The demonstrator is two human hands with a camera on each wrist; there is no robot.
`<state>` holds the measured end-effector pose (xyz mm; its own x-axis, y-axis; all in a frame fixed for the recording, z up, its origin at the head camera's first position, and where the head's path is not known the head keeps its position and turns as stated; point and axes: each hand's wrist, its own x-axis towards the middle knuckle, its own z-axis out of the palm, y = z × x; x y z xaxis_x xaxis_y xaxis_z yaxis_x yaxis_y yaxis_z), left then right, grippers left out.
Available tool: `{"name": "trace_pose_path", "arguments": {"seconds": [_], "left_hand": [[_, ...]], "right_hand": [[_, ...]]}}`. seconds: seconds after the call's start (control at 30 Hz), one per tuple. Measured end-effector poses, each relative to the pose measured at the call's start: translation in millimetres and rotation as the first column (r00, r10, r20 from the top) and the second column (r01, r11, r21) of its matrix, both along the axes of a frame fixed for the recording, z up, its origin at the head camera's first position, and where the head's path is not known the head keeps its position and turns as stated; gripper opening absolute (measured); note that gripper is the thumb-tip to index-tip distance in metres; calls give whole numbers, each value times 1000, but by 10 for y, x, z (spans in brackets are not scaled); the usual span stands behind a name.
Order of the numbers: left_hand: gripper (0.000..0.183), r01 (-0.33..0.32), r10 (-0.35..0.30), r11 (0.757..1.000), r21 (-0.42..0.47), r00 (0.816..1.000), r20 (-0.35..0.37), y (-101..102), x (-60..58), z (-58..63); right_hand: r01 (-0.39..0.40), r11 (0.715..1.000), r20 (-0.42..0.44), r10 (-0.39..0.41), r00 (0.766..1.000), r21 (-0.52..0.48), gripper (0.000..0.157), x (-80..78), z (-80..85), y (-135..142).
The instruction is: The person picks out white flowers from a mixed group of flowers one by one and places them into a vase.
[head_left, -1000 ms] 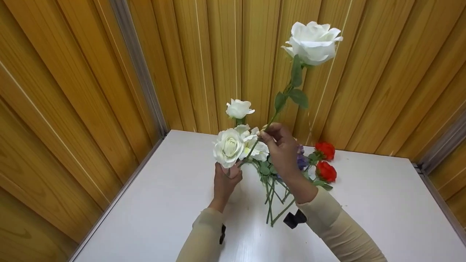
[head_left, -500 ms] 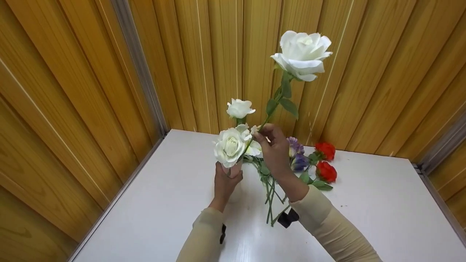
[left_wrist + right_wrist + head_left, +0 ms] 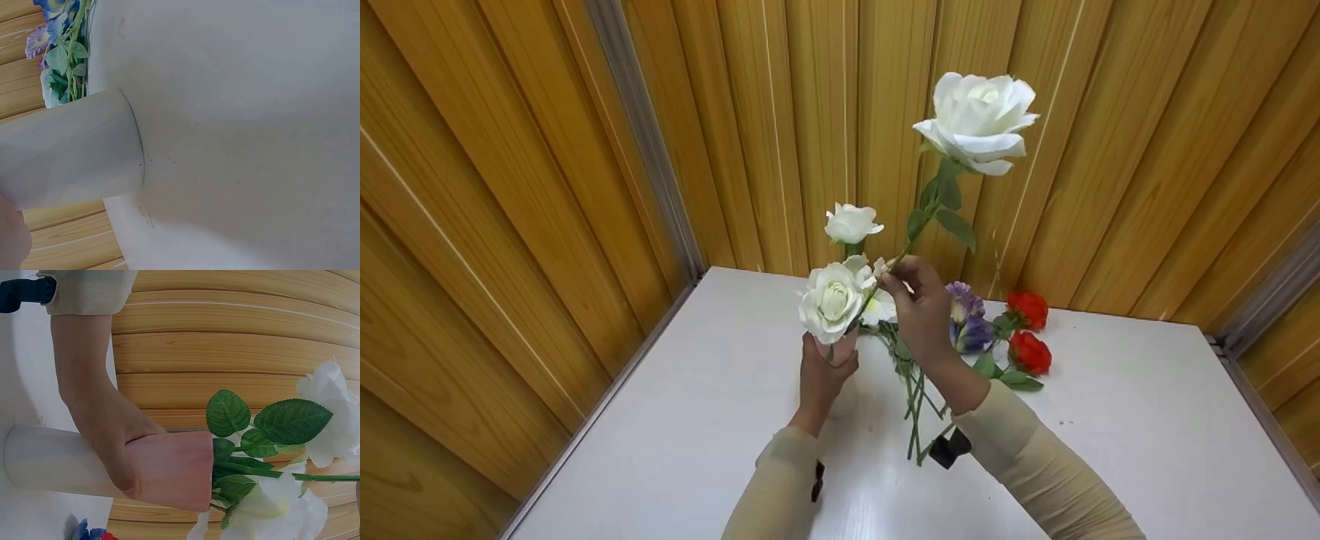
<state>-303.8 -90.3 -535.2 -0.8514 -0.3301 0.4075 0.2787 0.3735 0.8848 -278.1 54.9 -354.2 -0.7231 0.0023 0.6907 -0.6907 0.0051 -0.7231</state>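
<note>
My left hand (image 3: 823, 379) grips a tall vase (image 3: 174, 467), pink at its mouth and white toward the base, upright on the table. In the left wrist view the vase (image 3: 73, 152) has its base on the white surface. A long-stemmed white rose (image 3: 982, 124) rises high at the right; my right hand (image 3: 926, 311) pinches its stem between thumb and fingers. That green stem (image 3: 332, 477) runs down into the vase's mouth in the right wrist view. A larger white rose (image 3: 832, 300) and a smaller white rose (image 3: 853, 223) stand at the vase, among green leaves (image 3: 292, 421).
Right of the vase lie purple flowers (image 3: 971, 330), with several green stems (image 3: 916, 412) pointing toward the front. Two red flowers (image 3: 1030, 352) lie farther right on the white table (image 3: 697, 390). Wooden panel walls (image 3: 780, 135) close off the back and left.
My right hand has moved left and slightly down with the long white rose, and its bloom has sunk lower and tipped toward me. The left hand has stayed on the vase.
</note>
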Motion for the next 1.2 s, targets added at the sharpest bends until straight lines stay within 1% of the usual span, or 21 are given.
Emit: {"name": "trace_pose_path", "arguments": {"seconds": [0.1,0.23,0.4,0.5,0.63,0.77,0.83,0.9,0.97,1.07,1.13,1.2], "left_hand": [[78,-12,12,1000,-10,1000,-2,-6,-2,-5],[77,-16,16,1000,-9,1000,1,-6,-1,-10],[78,3,-3,1000,2,1000,-8,-9,-18,-31],[80,20,-20,1000,20,1000,-17,-14,-33,-50],[82,8,-8,1000,-4,999,-46,-17,-43,-70],[79,39,-38,999,5,995,-91,-16,-46,-68],[79,68,-65,997,29,993,-100,-15,-52,-65],[79,77,-74,997,31,991,-108,-14,-60,-65],[78,71,-68,997,19,991,-115,-12,-62,-64],[78,35,-38,999,-26,991,-131,-13,-53,-67],[77,11,-18,999,-54,991,-134,-13,-44,-67],[77,-2,-6,998,-63,992,-129,-12,-34,-66]], "right_hand": [[-18,1000,-13,18,1000,0,12,-10,-25,-28],[-44,999,-2,44,999,26,15,-17,-77,-63],[-17,996,4,16,1000,84,15,-47,-132,-91],[1,993,24,-4,1000,115,14,-77,-149,-106],[6,985,56,-16,998,170,14,-129,-185,-131],[-27,977,104,5,995,212,15,-181,-252,-151],[-42,975,128,14,992,218,14,-206,-292,-157],[-50,974,147,17,989,222,14,-219,-318,-162],[-54,975,173,16,985,216,14,-226,-323,-170],[-70,974,214,23,977,213,14,-230,-309,-188],[-78,972,229,26,973,221,14,-237,-302,-203],[-99,968,236,44,971,231,15,-241,-307,-214]]}}
